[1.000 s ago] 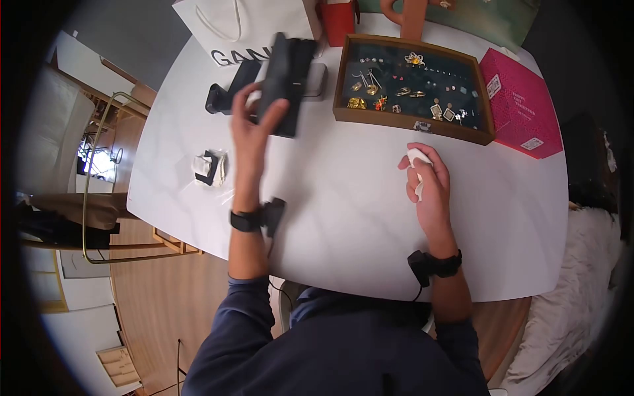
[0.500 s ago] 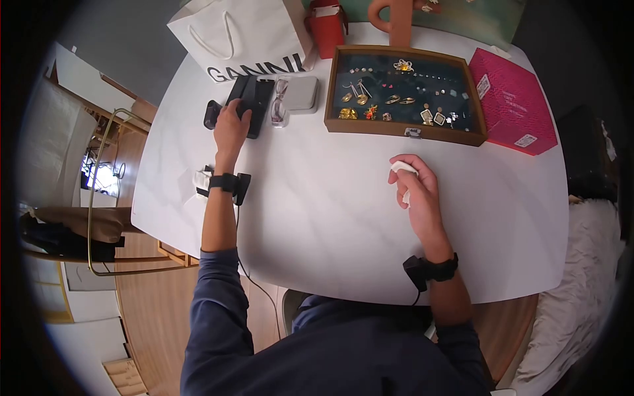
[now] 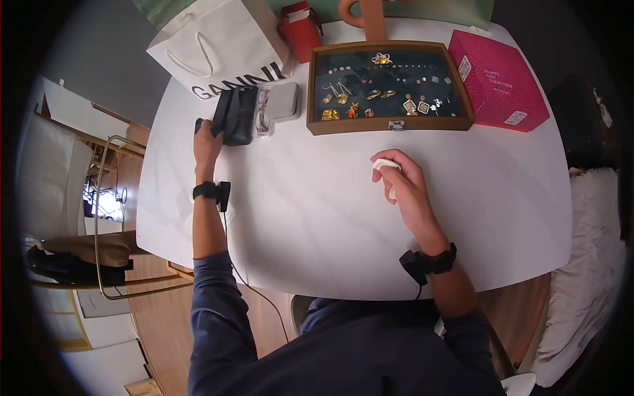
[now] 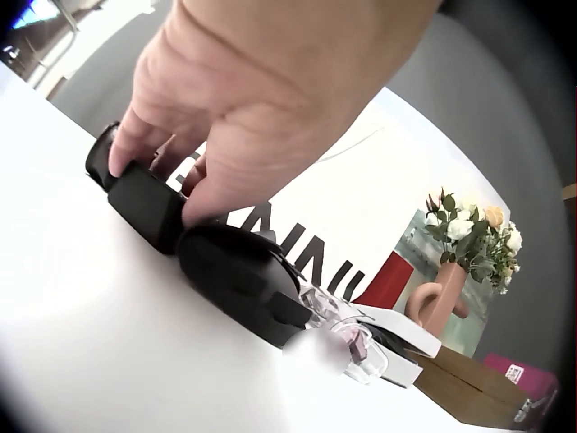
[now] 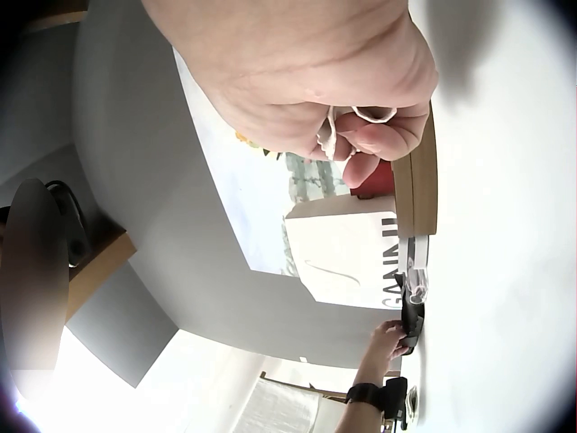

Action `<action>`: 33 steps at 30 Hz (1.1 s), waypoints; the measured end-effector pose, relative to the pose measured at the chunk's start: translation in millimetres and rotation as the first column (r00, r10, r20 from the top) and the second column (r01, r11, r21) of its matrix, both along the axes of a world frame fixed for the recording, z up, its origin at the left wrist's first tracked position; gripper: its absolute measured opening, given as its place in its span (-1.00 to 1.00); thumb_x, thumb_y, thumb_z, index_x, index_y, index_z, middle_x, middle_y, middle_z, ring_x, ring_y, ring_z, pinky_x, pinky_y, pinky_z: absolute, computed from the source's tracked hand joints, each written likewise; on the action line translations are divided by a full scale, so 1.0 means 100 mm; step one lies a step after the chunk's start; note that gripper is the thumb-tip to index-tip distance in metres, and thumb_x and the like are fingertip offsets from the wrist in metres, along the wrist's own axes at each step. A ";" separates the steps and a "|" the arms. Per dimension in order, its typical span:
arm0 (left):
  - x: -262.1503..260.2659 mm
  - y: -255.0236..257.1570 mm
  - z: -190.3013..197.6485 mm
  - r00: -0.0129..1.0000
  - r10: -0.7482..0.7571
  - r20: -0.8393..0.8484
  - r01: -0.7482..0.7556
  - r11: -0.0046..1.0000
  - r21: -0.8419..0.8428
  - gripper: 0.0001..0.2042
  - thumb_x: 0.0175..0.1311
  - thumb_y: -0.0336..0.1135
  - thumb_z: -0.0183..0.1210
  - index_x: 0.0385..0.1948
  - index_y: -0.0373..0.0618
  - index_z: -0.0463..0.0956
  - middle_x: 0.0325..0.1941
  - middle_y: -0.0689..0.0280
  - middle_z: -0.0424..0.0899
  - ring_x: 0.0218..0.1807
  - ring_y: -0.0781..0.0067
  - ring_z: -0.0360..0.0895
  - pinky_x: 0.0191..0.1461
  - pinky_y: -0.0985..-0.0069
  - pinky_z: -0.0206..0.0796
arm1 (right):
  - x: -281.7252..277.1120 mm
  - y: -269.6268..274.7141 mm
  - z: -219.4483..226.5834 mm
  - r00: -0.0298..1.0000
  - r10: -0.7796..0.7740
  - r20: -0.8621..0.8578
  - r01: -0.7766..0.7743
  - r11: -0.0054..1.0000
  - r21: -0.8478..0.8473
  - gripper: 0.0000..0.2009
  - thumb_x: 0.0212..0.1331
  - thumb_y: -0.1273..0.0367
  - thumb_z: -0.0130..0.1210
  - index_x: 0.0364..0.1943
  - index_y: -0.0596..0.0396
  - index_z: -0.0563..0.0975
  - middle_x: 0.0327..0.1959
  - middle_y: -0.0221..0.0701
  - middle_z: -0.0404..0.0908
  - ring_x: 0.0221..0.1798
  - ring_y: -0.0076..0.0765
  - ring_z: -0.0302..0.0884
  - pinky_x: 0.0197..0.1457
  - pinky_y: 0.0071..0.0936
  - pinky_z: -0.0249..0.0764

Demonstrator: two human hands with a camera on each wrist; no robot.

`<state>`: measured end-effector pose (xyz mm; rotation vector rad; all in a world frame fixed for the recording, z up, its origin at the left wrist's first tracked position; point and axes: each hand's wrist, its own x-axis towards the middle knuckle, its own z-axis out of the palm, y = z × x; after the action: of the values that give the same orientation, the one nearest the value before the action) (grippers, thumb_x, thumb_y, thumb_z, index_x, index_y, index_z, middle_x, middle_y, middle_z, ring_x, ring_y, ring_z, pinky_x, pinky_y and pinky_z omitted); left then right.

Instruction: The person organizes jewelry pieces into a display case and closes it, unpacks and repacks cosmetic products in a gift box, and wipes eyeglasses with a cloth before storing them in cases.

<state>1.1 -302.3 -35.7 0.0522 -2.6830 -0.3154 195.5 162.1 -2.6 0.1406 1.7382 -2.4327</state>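
My left hand [image 3: 207,148] reaches to the left of the table and pinches a narrow black case [image 4: 144,209] between thumb and fingers. A small dark rounded object [image 4: 102,159] lies just past the fingertips. Beside the thumb is a wider black case [image 3: 240,117], then clear-framed glasses [image 3: 263,111] and a pale grey case [image 3: 284,101]. My right hand [image 3: 409,191] is held over the middle right of the table, its curled fingers gripping a crumpled white cloth [image 3: 384,164]. Part of the cloth is hidden inside that hand.
A wooden display box [image 3: 356,127] of jewellery stands at the back, with a pink box [image 3: 502,86] to its right. Behind the cases are a white paper bag [image 3: 218,46] and a red box [image 3: 301,33]. A cable [image 3: 261,294] hangs from the left wrist camera.
My left hand set the wider black case down beside the glasses, then shifted left to the narrow case. My right hand keeps the cloth and has drifted slightly left.
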 end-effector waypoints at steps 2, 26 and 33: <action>0.03 0.02 0.05 1.000 -0.006 -0.010 0.006 1.000 0.006 -0.64 0.12 -0.31 0.40 -0.05 -0.17 0.58 -0.10 -0.02 0.76 0.01 -0.14 0.69 0.06 0.12 0.51 | 0.00 0.00 0.00 1.000 0.003 0.005 -0.003 1.000 0.008 -0.83 0.37 0.45 0.01 -0.06 0.11 0.59 -0.36 -0.52 0.59 -0.56 -0.82 0.14 -0.55 -0.72 0.07; 1.39 2.30 0.47 0.437 -0.884 0.167 0.146 0.253 0.956 -0.68 0.21 -0.35 0.41 -0.03 -0.15 0.57 0.04 0.35 0.68 0.05 0.54 0.58 0.11 0.56 0.38 | 0.00 0.05 -0.11 0.995 0.101 0.015 -0.095 0.973 -0.211 -0.31 0.19 0.37 0.36 0.39 0.15 0.27 0.10 -0.36 0.62 -0.12 -0.66 0.54 -0.31 -0.66 0.39; 1.54 2.63 0.90 0.580 -0.802 -0.142 0.659 0.359 0.661 -0.64 0.30 -0.24 0.38 0.04 -0.20 0.59 0.25 0.21 0.52 0.30 0.23 0.44 0.34 0.25 0.26 | 0.02 -0.10 -0.16 0.945 0.170 -0.278 -0.134 0.981 0.143 -0.42 0.16 0.37 0.39 0.21 0.25 0.37 -0.09 -0.35 0.63 -0.05 -0.53 0.59 -0.08 -0.46 0.57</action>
<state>155.0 -39.6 54.3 -1.0224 -2.4307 -1.6301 198.0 151.7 -18.4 -0.3434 1.9335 -2.3276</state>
